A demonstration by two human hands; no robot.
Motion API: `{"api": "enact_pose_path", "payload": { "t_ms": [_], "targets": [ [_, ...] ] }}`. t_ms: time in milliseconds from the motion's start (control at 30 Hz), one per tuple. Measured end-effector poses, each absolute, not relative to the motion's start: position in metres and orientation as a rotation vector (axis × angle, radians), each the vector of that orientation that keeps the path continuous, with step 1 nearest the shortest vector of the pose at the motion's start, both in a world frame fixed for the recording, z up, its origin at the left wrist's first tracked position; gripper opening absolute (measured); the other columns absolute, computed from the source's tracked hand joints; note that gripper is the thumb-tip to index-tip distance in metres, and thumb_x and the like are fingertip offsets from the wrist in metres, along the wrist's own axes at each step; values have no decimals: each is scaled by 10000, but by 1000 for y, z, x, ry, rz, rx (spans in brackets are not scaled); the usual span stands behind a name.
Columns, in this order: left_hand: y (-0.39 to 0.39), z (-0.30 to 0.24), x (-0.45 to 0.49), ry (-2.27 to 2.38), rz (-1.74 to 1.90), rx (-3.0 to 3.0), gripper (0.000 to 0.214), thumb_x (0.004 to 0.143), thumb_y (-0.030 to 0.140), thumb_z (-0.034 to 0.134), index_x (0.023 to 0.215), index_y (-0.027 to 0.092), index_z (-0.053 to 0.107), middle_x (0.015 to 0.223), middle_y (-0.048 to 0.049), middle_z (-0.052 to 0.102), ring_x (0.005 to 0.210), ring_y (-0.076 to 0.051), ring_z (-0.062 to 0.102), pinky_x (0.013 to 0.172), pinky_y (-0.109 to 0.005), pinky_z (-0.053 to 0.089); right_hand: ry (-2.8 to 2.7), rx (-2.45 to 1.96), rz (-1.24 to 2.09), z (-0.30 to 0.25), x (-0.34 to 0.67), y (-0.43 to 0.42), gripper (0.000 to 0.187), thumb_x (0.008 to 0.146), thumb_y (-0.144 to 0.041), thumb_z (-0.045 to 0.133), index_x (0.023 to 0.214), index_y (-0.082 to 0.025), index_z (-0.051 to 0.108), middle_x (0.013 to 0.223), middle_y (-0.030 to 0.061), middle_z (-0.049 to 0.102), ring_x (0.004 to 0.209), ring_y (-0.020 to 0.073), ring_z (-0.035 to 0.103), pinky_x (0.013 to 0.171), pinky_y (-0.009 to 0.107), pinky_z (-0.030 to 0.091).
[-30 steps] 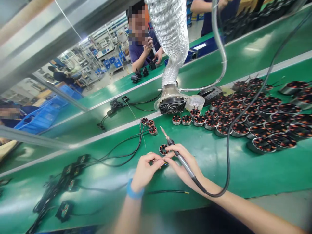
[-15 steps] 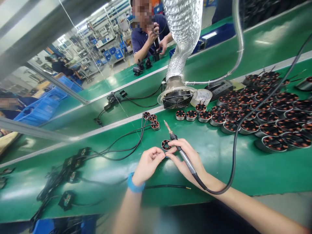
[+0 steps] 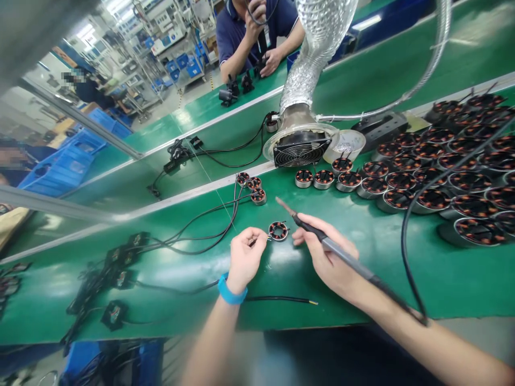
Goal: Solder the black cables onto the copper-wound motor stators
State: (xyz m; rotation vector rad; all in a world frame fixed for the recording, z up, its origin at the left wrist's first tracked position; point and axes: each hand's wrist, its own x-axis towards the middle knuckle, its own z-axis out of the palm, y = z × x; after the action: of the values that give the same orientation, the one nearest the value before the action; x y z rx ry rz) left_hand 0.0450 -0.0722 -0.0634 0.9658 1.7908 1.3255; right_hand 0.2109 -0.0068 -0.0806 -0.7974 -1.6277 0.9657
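My right hand point(image 3: 328, 254) is closed around the handle of a soldering iron point(image 3: 346, 256), whose tip points up and left above the bench. My left hand point(image 3: 248, 256), with a blue wristband, is pinched on what look like thin wires point(image 3: 269, 237); their ends just show past the fingertips. Right beside these fingertips, a small round motor stator point(image 3: 278, 231) with copper windings lies on the green bench. A black cable point(image 3: 281, 298) with a bared, yellowish end lies below the hands. Several similar motor parts with black cables point(image 3: 257, 196) stand further back.
Rows of metal-ringed motor parts point(image 3: 434, 198) fill the right side. A fume fan point(image 3: 301, 153) on a foil duct point(image 3: 300, 80) hangs at the back, beside a white tub point(image 3: 345, 146). The iron's cord point(image 3: 404, 241) loops at right. Cabled parts point(image 3: 115, 314) lie left. A co-worker point(image 3: 257, 37) sits opposite.
My right hand has moved away to the right from my left fingertips, with the soldering iron still in it. The stator now shows fully between the hands. The camera view has shifted slightly.
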Motion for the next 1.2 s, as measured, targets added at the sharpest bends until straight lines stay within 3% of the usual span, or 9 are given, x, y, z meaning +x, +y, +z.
{"api": "enact_pose_path", "payload": {
  "t_ms": [100, 200, 500, 1200],
  "targets": [
    [-71, -63, 45, 1796, 1325, 963, 199, 838, 326, 650, 761, 142, 648, 713, -22, 637, 669, -128, 562, 662, -243, 443, -1604, -755, 990, -82, 221, -8, 190, 996, -212, 523, 1094, -236, 684, 696, -21, 691, 553, 130, 667, 557, 264, 574],
    [-70, -61, 46, 1799, 1325, 964, 201, 844, 324, 648, 758, 143, 645, 712, -20, 634, 673, -127, 565, 665, -240, 443, -1640, -651, 936, -81, 224, -9, 182, 978, -185, 521, 1007, -220, 698, 639, -33, 671, 503, 120, 650, 505, 246, 542],
    [-70, -61, 47, 1803, 1310, 956, 194, 859, 317, 642, 771, 144, 645, 726, -16, 635, 687, -123, 571, 673, -231, 442, -1711, -583, 851, -74, 220, -7, 181, 943, -141, 531, 986, -215, 691, 621, -59, 665, 534, 100, 676, 553, 223, 531],
    [-71, -62, 46, 1808, 1321, 951, 174, 852, 304, 648, 777, 147, 652, 743, -20, 655, 699, -125, 592, 681, -234, 462, -1594, -686, 903, -83, 223, -9, 191, 946, -173, 552, 964, -228, 734, 605, -38, 654, 528, 120, 658, 467, 215, 487]
  ]
}}
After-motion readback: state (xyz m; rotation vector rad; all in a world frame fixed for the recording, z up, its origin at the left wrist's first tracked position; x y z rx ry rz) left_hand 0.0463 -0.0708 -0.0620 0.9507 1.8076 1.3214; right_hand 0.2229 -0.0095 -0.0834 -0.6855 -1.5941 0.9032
